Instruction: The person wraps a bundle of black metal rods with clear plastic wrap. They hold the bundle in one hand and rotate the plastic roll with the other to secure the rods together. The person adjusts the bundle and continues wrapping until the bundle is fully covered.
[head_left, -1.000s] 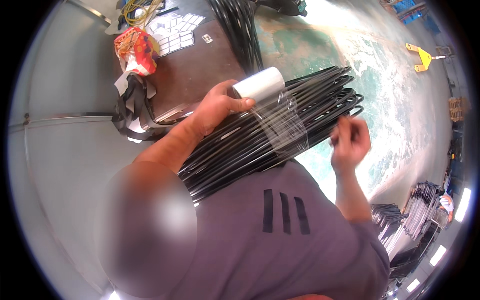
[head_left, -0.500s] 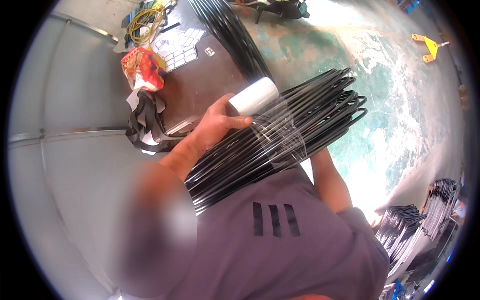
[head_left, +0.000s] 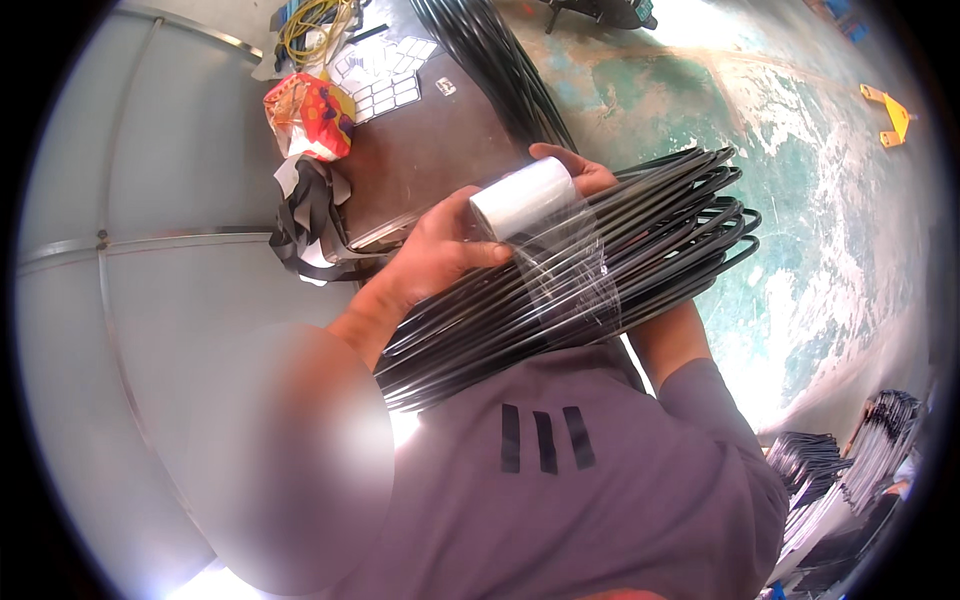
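A bundle of bent black metal rods (head_left: 660, 240) lies across my front, over my grey shirt. A band of clear stretch film (head_left: 575, 285) is wound around its middle. My left hand (head_left: 440, 255) grips a roll of clear film (head_left: 522, 197) on top of the bundle, thumb in front and fingers behind the roll. Film runs from the roll down onto the rods. My right forearm (head_left: 680, 340) passes under the bundle, which hides my right hand.
A dark brown table (head_left: 420, 160) stands ahead with a sheet of white labels (head_left: 385, 80), a red patterned bag (head_left: 310, 115), yellow cord (head_left: 310, 20) and black straps (head_left: 310, 225). More black rods (head_left: 495, 70) lie beyond. Stacked black frames (head_left: 840, 470) sit at the lower right on the green floor.
My right hand, seen a second ago beside the bundle's right end, has gone under the rods and out of sight. My left hand keeps the film roll on the bundle.
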